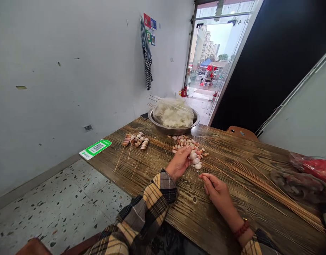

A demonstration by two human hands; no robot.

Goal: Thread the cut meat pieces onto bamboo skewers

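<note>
My left hand [181, 161] rests on the wooden table [157, 166], fingers curled round a stack of pale sliced pieces [195, 161] that seem threaded on a skewer. My right hand [215, 187] is just below and to the right, fingers pinched together, probably on the thin skewer's end, which I cannot make out. A loose pile of pink and white pieces [188, 143] lies just beyond my left hand. Several finished skewers [135, 141] lie at the far left of the table.
A metal basin [195, 122] with a plastic bag of white food [173, 112] stands at the table's far end. A bundle of bare bamboo sticks [269, 189] lies to the right, beside red and grey bags [306, 177]. A green QR sticker [95, 148] sits on the left corner.
</note>
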